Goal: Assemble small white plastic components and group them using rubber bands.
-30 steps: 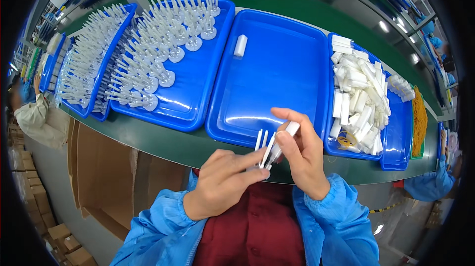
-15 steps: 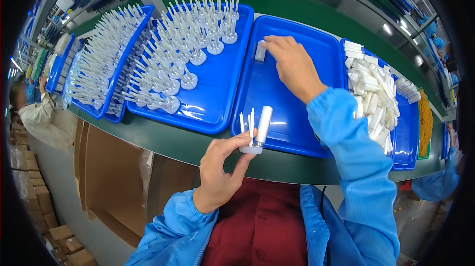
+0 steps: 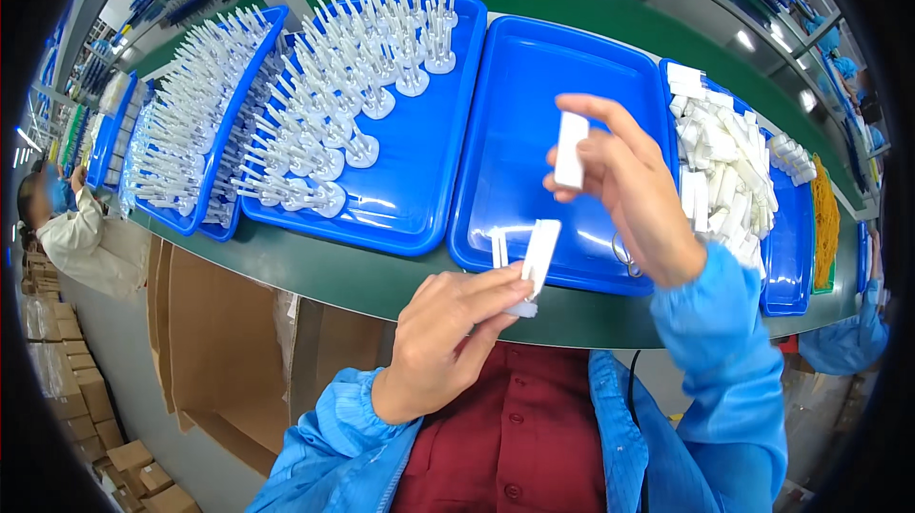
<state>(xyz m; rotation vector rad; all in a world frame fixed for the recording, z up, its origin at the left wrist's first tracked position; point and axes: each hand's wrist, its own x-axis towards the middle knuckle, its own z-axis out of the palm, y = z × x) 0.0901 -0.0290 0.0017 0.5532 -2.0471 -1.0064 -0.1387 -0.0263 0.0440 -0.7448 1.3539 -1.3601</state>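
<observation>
Left hand: fingers gripping the base of a pronged piece, one white sleeve upright on it, slightly tilted, near the front of the worktop. Right hand: fingers pinching a second sleeve, above the middle blue tray.

Stems and white pieces flank the middle tray, free at the back.

Blue tray, white block, dark-green tabletop, maroon shirt, blue sleeve
</observation>
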